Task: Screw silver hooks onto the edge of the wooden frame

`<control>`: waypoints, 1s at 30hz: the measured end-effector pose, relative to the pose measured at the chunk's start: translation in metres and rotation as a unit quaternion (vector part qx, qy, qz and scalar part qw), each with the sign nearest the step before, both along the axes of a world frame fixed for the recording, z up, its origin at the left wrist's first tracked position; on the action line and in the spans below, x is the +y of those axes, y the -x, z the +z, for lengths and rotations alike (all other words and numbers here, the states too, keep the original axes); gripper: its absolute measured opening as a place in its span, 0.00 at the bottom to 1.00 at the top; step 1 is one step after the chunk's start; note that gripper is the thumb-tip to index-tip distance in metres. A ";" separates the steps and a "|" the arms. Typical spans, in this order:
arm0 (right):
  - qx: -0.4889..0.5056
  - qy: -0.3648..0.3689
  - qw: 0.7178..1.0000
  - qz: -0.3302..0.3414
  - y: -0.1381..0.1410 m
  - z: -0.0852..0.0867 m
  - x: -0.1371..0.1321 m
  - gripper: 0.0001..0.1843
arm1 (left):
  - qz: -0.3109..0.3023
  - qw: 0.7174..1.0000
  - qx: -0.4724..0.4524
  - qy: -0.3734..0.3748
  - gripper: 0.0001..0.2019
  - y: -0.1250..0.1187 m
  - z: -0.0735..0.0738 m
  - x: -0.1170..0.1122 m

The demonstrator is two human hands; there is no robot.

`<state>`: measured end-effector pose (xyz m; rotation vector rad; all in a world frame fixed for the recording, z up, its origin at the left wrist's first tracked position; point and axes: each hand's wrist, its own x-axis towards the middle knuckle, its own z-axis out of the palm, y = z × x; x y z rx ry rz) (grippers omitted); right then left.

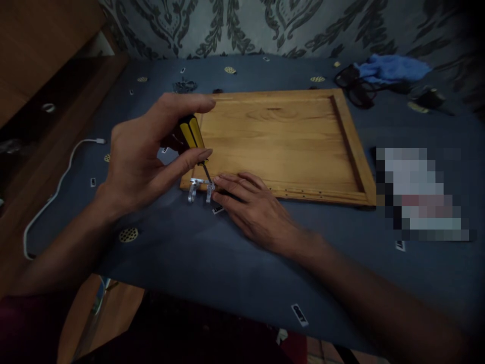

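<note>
My left hand (138,146) grips a screwdriver (192,132) with a yellow and black handle. The thumb presses on the handle, while the index finger stretches out above it. The screwdriver's tip points down at the right end of a shiny metal double hook (197,183). This hook piece lies at the near left corner of a shallow wooden tray-like frame (273,146), its prongs hanging over the front edge. My right hand (253,205) rests on that edge, fingertips closed against the hook's right end. The screw, if any, is too small to make out.
A dark patterned cloth (212,258) covers the table. Toward the back right lie a blue cloth (394,68) and dark glasses (358,91). On the right is a blurred-out item (420,194). A white cable (62,184) runs along the left; small dark hardware (185,85) sits behind.
</note>
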<state>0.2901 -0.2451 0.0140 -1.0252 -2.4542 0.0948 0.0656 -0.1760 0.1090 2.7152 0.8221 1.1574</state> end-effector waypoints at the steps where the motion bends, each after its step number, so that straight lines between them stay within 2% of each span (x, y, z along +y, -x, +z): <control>1: 0.001 -0.004 1.000 0.000 0.000 0.000 0.000 0.19 | -0.001 1.000 0.004 -0.009 0.19 0.000 0.001 -0.001; 8: 0.004 -0.007 1.000 0.004 -0.001 -0.002 0.001 0.19 | 0.038 0.997 0.067 -0.014 0.16 -0.003 0.008 -0.005; 12: 0.007 -0.007 1.000 0.007 -0.001 -0.002 0.001 0.20 | 0.035 0.996 0.080 -0.004 0.18 -0.002 0.009 -0.003; 18: 0.005 -0.011 1.000 0.003 -0.001 -0.002 0.000 0.19 | 0.008 0.997 0.071 -0.005 0.18 -0.001 0.007 -0.003; 25: 0.007 -0.022 1.000 0.001 0.000 -0.003 0.001 0.19 | 0.037 0.997 0.063 0.021 0.18 -0.002 0.004 -0.006; 30: 0.003 -0.015 1.000 0.004 0.000 -0.002 0.001 0.19 | 0.014 0.998 0.059 0.004 0.16 -0.003 0.005 -0.005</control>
